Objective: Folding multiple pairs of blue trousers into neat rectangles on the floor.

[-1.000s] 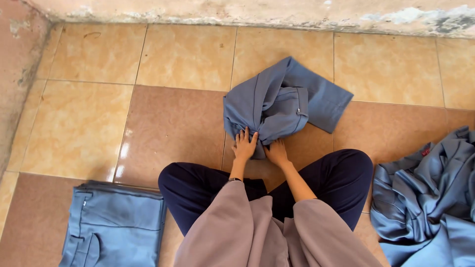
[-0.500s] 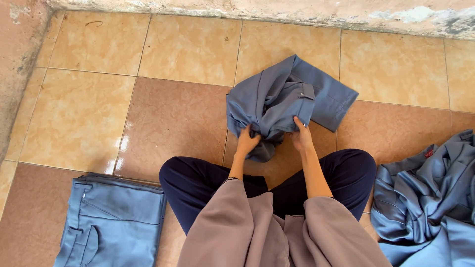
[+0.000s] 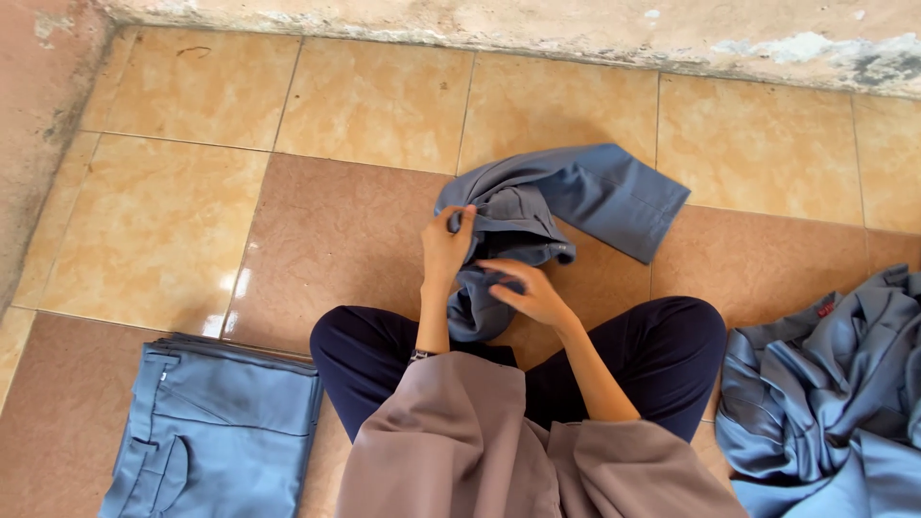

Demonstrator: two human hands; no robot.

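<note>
My taupe sleeves (image 3: 499, 451) fill the bottom of the view at six o'clock, and past them my crossed legs in dark navy trousers (image 3: 662, 355) rest on the tiled floor (image 3: 326, 230). At about eight o'clock, beside my left knee, lies a stack of folded blue-grey trousers (image 3: 216, 432), flat and squared. At about four o'clock, just beside my right knee, sits a loose heap of the same blue-grey garments (image 3: 825, 393), rumpled and unfolded. Straight ahead, just beyond my knees, is the crumpled blue-grey garment (image 3: 537, 216) I am working on; its near end hangs down toward my lap. My left hand (image 3: 444, 251) is clenched on it, thumb and fingers pinching a fold of the cloth at its upper left edge and lifting it off the floor. My right hand (image 3: 532, 291) lies on the lower part of the same garment with its fingers spread out flat, touching the cloth rather than closed on it. One trouser leg stretches away toward two o'clock, its hem flat on the tiles. Beyond it, at twelve o'clock, runs the rough, pale base of a wall (image 3: 537, 29).
</note>
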